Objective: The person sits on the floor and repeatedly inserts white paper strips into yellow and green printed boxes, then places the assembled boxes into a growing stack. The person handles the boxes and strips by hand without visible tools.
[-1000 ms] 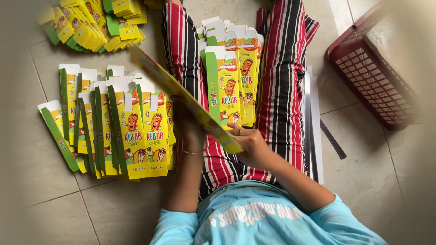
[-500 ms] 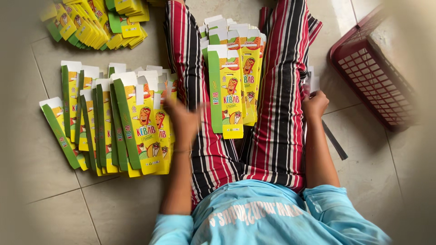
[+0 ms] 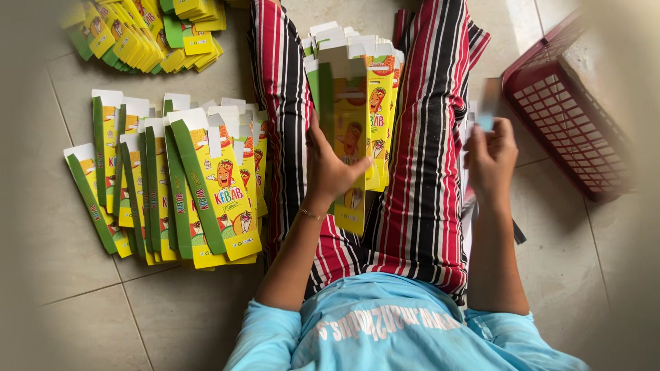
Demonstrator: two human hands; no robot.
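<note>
Floor-side, left hand (image 3: 330, 168) grips yellow-green flat carton (image 3: 352, 137).

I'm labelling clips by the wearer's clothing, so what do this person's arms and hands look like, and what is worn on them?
Both arms are bare from the short light-blue sleeves down. The left hand has a thin gold-coloured bracelet at its wrist. The right hand shows no bracelet. No gloves on either; rings cannot be made out.
</note>
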